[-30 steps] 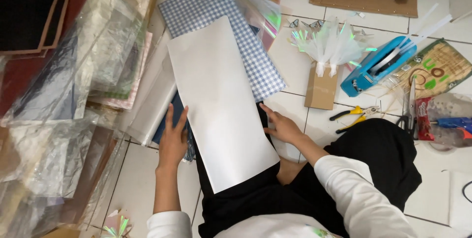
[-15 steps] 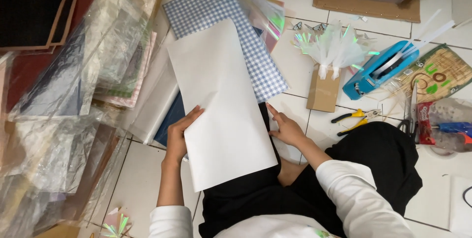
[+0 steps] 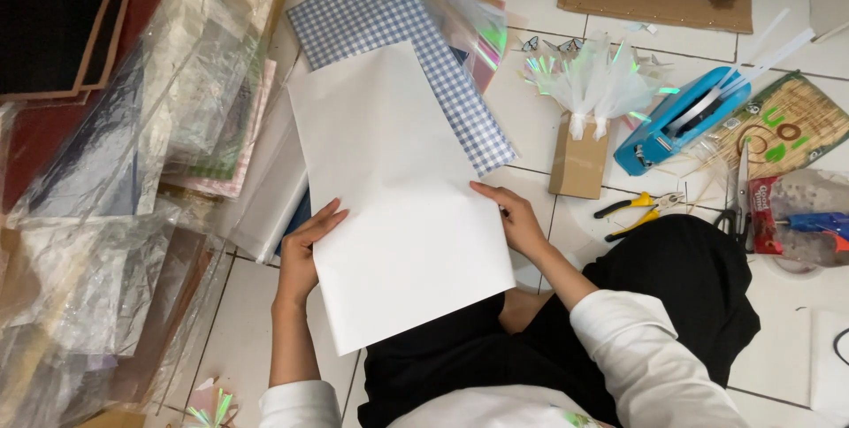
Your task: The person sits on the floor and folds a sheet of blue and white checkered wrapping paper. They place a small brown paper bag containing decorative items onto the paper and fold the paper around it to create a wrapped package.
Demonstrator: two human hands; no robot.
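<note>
Person sits on the tiled floor (image 3: 796, 39), a white paper sheet (image 3: 398, 198) held over the lap, its far end lying over a blue gingham sheet (image 3: 389, 12).

Left hand (image 3: 305, 251): grip closed on the sheet's left edge, thumb on top, other fingers hidden under it. Forearm runs straight up from the body, wrist slightly bent inward.

Right hand (image 3: 513, 216): fingers lie flat along the right edge, pinching or just pressing it, can't tell for sure. Elbow bent, white sleeve pushed up.

Holding both long edges likely keeps the sheet taut and flat, a judgement only.

Around: stack of clear cellophane wraps (image 3: 115, 198) to the left; small kraft box with an iridescent bow (image 3: 584, 127), blue tape dispenser (image 3: 681, 118), yellow-handled pliers (image 3: 637, 209) and scissors (image 3: 738, 198) to the right, all apart from the hands.
</note>
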